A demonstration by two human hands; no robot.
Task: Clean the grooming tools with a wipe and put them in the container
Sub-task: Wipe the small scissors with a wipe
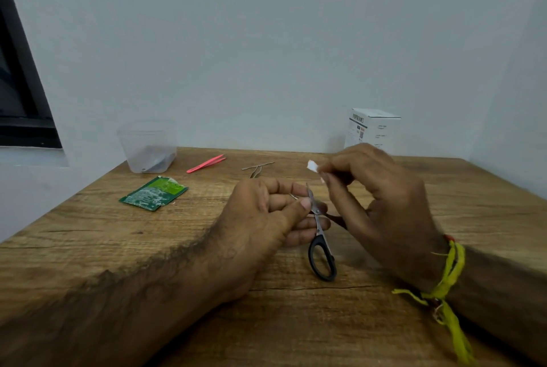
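My left hand (266,218) grips small black-handled scissors (321,245) near the pivot, blades open and pointing away, one handle loop hanging toward me. My right hand (376,198) pinches a small white wipe (312,166) just above and to the right of the blade tips. A clear plastic container (149,146) stands at the table's back left with something dark inside. Pink tweezers (206,164) lie to its right. Thin metal tools (257,167) lie behind my left hand.
A torn green wipe sachet (154,193) lies on the wooden table (296,322) left of my hands. A white carton (373,129) stands against the wall at the back right. A dark window frame (26,100) is at far left.
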